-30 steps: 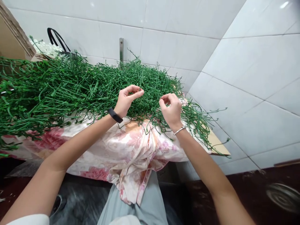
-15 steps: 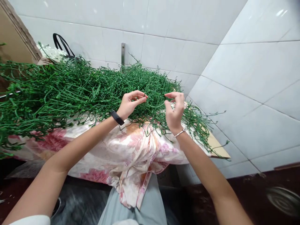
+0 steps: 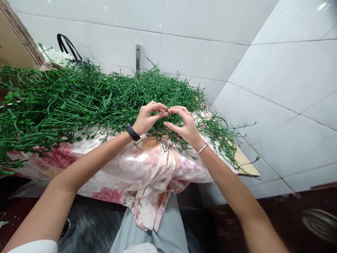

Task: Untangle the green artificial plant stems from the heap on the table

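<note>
Since the previous frame, the right hand [image 3: 186,126] has been swinging inward, and it is now meeting the left hand [image 3: 147,117] over the front of the heap of green stems [image 3: 86,95]. The left hand is staying close to its earlier place.

Fine two-handed fingertip work on a small green piece [image 3: 166,110] appears to be the step in hand. That piece is sitting where the fingertips are coming together, above the front part of the heap; whether it is a loose bit or the end of a longer stem, I cannot tell.

The left grip is narrowing to a pinch, thumb and forefinger closing on the piece. The right grip is standing moderately wide: its forefinger is reaching the left fingertips, seemingly touching them or the piece, while its thumb is hanging lower and apart. The next move seems to be calling for the right thumb to rise toward its forefinger, with the left pinch keeping steady.

Under the heap, a flowered cloth [image 3: 105,168] is spreading and draping down its front side. White flowers [image 3: 56,56] and a black strap [image 3: 70,47] are showing behind the heap's left part, a metal bracket [image 3: 138,58] is standing behind its middle, and a cardboard corner [image 3: 247,163] is jutting out beyond its right end.
</note>
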Demonstrator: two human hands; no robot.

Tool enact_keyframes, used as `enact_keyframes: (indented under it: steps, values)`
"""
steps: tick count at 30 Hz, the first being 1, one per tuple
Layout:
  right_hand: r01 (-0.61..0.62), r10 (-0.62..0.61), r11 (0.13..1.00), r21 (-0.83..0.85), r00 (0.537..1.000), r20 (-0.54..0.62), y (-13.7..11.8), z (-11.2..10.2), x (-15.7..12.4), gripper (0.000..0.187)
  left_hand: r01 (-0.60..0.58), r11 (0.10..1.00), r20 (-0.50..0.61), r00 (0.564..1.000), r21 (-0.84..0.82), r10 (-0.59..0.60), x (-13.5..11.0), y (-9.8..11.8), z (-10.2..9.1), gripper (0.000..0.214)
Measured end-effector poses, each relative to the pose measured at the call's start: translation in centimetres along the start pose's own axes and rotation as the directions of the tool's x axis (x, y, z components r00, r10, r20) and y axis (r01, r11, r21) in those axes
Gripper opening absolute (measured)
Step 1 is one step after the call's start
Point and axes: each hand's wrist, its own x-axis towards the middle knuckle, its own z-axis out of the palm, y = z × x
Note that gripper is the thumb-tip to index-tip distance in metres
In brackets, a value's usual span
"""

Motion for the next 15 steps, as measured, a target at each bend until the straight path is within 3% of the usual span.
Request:
enact_keyframes:
  steps: [9,15]
  values:
    - [0.027,-0.028,0.999,-0.032,1.0,-0.013,0.1,0.14,0.08,0.019,-0.034,0.999,0.015,0.999,0.028,0.034,-0.21,0.31,0.11,0.01]
    - [0.026,-0.026,1.0,-0.011,1.0,-0.017,0.19,0.19,0.04,0.021,-0.041,0.999,0.018,0.999,0.029,0.041,-0.19,0.42,0.06,0.01]
